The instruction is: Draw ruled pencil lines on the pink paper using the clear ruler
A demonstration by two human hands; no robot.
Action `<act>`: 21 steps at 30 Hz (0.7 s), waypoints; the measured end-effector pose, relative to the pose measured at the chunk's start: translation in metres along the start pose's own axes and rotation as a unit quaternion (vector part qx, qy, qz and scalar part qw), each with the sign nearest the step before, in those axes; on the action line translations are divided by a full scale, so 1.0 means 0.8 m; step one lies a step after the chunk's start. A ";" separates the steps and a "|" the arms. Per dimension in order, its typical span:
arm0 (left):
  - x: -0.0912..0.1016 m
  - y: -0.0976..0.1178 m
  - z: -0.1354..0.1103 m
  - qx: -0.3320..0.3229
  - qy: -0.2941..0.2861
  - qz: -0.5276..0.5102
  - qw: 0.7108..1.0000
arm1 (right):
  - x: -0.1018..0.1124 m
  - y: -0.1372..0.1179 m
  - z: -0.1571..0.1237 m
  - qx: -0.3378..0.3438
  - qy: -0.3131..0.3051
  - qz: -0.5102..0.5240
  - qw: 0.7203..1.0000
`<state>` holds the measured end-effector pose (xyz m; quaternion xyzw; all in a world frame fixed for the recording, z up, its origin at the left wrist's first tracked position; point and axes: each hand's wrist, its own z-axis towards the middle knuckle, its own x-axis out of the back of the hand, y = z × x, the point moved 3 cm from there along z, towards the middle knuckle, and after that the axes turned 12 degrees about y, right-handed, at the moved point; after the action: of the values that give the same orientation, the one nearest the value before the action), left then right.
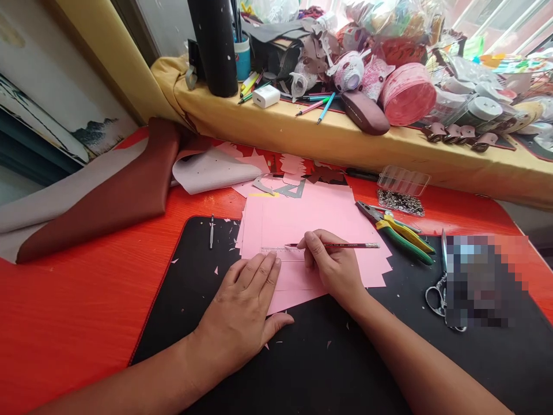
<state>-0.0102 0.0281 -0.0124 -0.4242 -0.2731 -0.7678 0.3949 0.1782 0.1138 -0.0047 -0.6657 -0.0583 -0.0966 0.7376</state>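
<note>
A stack of pink paper lies on the black mat, with faint straight lines drawn on the top sheet. My left hand rests flat on the paper's lower left, fingers stretched out, fingertips at a clear ruler. The ruler lies across the sheet, partly under those fingertips. In my right hand is a dark red pencil, pinched between thumb and fingers. The pencil lies nearly level, its tip pointing left just above the ruler's edge. Whether the tip touches the paper I cannot tell.
Right of the paper lie pliers and scissors. A metal pen-like tool is at the mat's left. Behind are a grey set square, a box of small metal parts and rolled brown leather. A crowded ledge runs along the back.
</note>
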 end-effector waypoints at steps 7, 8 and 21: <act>0.000 -0.001 0.000 0.002 -0.001 -0.006 1.000 | 0.001 -0.001 -0.001 0.003 -0.004 -0.008 1.000; 0.000 -0.001 0.000 0.002 0.000 -0.008 1.000 | 0.001 -0.001 -0.001 0.005 -0.004 -0.008 1.000; 0.000 0.000 0.001 0.006 -0.007 -0.008 1.000 | 0.001 0.000 -0.001 0.015 -0.005 -0.028 0.999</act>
<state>-0.0097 0.0287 -0.0122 -0.4249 -0.2836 -0.7662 0.3898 0.1790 0.1130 -0.0047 -0.6529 -0.0821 -0.1125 0.7445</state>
